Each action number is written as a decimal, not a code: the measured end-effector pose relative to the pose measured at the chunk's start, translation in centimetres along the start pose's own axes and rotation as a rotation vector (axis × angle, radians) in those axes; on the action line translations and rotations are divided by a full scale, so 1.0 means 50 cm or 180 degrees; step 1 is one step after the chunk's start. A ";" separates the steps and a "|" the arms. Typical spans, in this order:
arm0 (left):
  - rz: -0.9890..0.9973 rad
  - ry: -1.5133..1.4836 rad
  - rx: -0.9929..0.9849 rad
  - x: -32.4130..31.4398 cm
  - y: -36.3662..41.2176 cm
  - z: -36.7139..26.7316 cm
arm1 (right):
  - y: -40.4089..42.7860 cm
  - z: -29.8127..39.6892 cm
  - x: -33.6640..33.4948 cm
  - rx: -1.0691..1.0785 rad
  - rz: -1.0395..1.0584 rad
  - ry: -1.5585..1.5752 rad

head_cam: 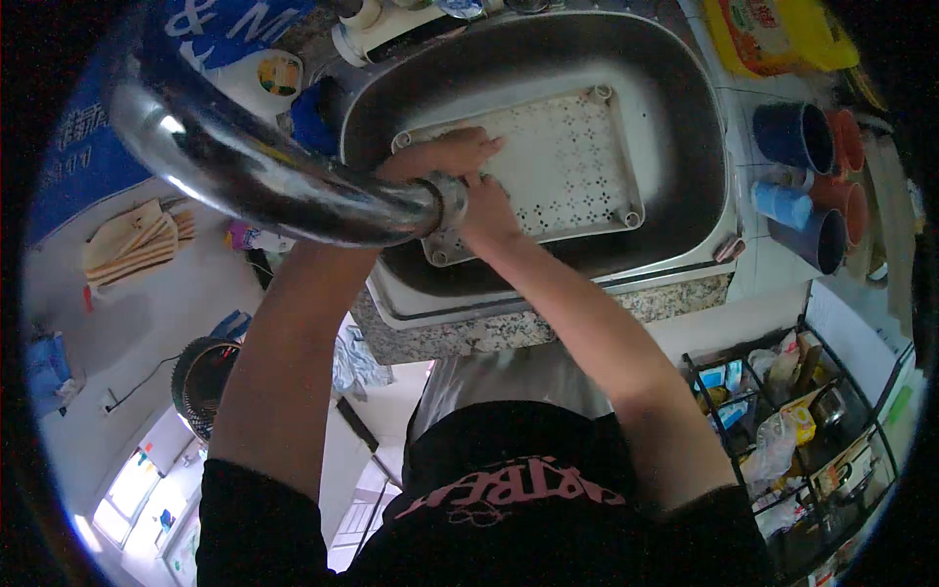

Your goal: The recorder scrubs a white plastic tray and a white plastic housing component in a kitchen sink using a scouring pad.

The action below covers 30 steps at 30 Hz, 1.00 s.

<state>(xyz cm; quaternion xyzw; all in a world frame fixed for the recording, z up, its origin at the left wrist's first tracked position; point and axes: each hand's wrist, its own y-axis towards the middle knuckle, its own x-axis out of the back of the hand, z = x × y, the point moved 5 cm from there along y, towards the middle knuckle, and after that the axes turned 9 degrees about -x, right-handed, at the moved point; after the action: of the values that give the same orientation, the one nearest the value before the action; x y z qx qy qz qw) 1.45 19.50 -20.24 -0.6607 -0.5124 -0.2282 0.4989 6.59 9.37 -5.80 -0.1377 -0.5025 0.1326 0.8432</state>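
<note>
A white plastic perforated shelf (561, 154) lies in the stainless steel sink (678, 169), with small flower-shaped holes and a round socket at each corner I can see. My left hand (444, 152) is over the shelf's left end, its fingers pointing right across it. Just below it, my right hand (488, 209) is at the shelf's lower left part, curled beside the faucet spout's tip. The chrome faucet spout (293, 183) crosses in front of my left wrist and hides part of both hands. Whether either hand holds something small cannot be seen.
Several plastic cups (796, 136) stand on the tiled counter right of the sink, below a yellow package (785, 37). A granite counter edge (506, 330) runs before my body. A black wire rack (799, 425) with packets is at lower right. A white bottle (260, 81) stands at upper left.
</note>
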 end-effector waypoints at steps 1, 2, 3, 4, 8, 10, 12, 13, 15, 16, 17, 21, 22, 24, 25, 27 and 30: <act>-0.0612 0.0628 -0.0388 0.020 0.003 -0.020 | -0.007 0.004 -0.015 0.0307 -0.0228 0.0461; -0.0728 0.0419 -0.0126 0.019 0.003 -0.021 | -0.016 0.002 -0.027 0.0614 -0.0459 0.0916; -0.0798 0.0163 0.0206 0.026 -0.009 -0.020 | -0.023 0.000 -0.024 0.0622 -0.0446 0.0921; -0.0871 -0.0038 0.0481 0.037 -0.032 -0.031 | -0.035 0.011 -0.031 0.1065 -0.0016 0.0229; -0.1213 -0.0248 0.0800 0.088 -0.034 -0.076 | 0.010 -0.041 -0.070 0.0643 -0.0304 0.1519; -0.1240 -0.0283 0.0904 0.098 -0.056 -0.074 | 0.006 -0.009 -0.047 0.0536 -0.0319 0.1844; -0.1236 -0.0389 0.0940 0.105 -0.067 -0.084 | -0.003 0.000 -0.025 0.0392 -0.0350 0.2150; -0.1230 -0.0433 0.0939 0.111 -0.062 -0.086 | -0.010 0.007 -0.025 0.0594 -0.0131 0.2279; -0.1268 -0.0512 0.0943 0.114 -0.057 -0.089 | -0.031 0.015 -0.013 0.0789 0.0098 0.2411; -0.1318 -0.0520 0.0953 0.105 -0.058 -0.079 | -0.038 0.015 -0.001 0.0913 0.0134 0.1880; -0.1426 -0.0507 0.0963 0.095 -0.060 -0.074 | -0.042 0.013 0.006 0.1032 0.0166 0.1346; -0.1294 -0.0622 0.0977 0.172 -0.011 -0.122 | -0.018 -0.048 -0.012 0.1565 -0.0009 0.0458; -0.0624 -0.0864 0.1220 0.204 -0.028 -0.142 | -0.022 -0.042 -0.006 0.1195 -0.0167 0.0296; -0.0653 -0.0762 0.1365 0.189 -0.036 -0.131 | -0.032 -0.012 0.008 0.0859 -0.0320 0.0137; -0.0676 -0.0658 0.1451 0.183 -0.037 -0.124 | -0.036 -0.001 0.005 0.0640 0.0034 0.0087; -0.0544 -0.0950 0.1452 0.201 -0.031 -0.129 | -0.034 -0.011 -0.015 0.0369 0.0390 0.0016; -0.0663 -0.0933 0.1303 0.199 -0.029 -0.142 | -0.031 -0.017 -0.015 0.1036 -0.0201 0.0312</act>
<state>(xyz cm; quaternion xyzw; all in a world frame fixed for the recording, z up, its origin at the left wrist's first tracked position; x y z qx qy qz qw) 5.32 17.59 -8.68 -0.5157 -0.6798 -0.0719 0.5164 7.12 7.56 -6.23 0.0101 -0.4368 0.1788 0.8816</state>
